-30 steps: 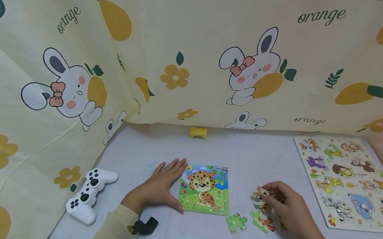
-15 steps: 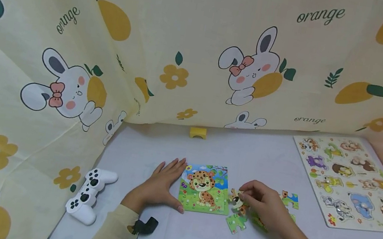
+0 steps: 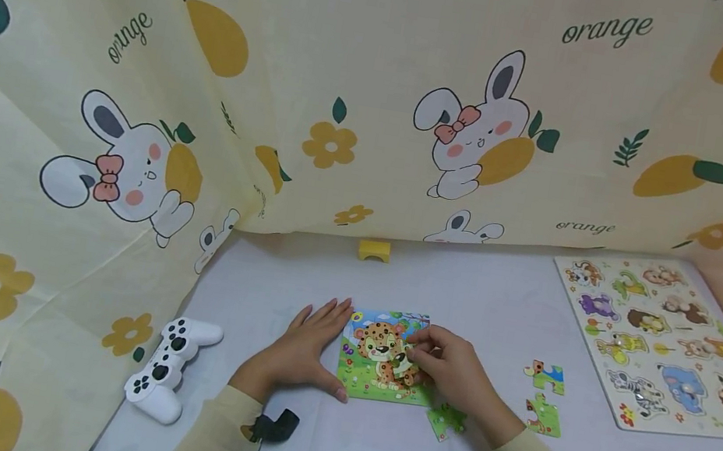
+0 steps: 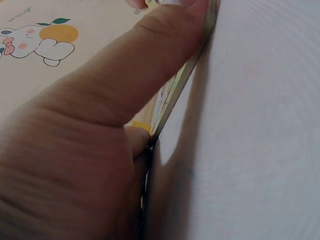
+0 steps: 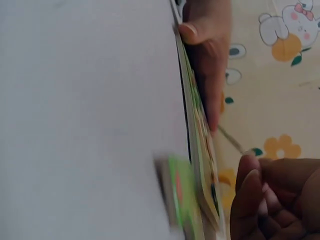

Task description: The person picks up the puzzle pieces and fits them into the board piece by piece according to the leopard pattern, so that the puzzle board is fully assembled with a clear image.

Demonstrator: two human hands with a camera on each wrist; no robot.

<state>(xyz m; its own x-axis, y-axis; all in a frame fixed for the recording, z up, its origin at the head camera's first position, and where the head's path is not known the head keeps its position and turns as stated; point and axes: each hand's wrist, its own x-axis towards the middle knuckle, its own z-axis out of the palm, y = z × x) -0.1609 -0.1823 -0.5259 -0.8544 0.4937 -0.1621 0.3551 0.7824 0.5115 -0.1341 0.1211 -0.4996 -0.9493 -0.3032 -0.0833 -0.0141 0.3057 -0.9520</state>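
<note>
My left hand (image 3: 307, 347) rests at the left edge of a square leopard jigsaw puzzle (image 3: 376, 354), thumb along the lower corner and fingers extended. In the left wrist view, the thumb (image 4: 135, 65) lies against the board's edge. My right hand (image 3: 453, 366) is over the puzzle's right half and pinches a small puzzle piece (image 5: 231, 138) between thumb and index finger. The piece is seen edge-on and tilted in the right wrist view, held just above the board. The right hand hides the board's right edge. A green puzzle piece (image 3: 444, 423) lies by the lower right corner.
Two more loose pieces lie right of my right hand, a blue-green piece (image 3: 547, 377) and a green piece (image 3: 543, 415). An animal puzzle board (image 3: 662, 344) lies at the far right, a white game controller (image 3: 168, 368) at left. A yellow block (image 3: 374, 251) stands near the curtain.
My right hand has picked up the puzzle piece on the right and carried it left over the leopard puzzle, uncovering two loose pieces. My left hand has stayed in place.
</note>
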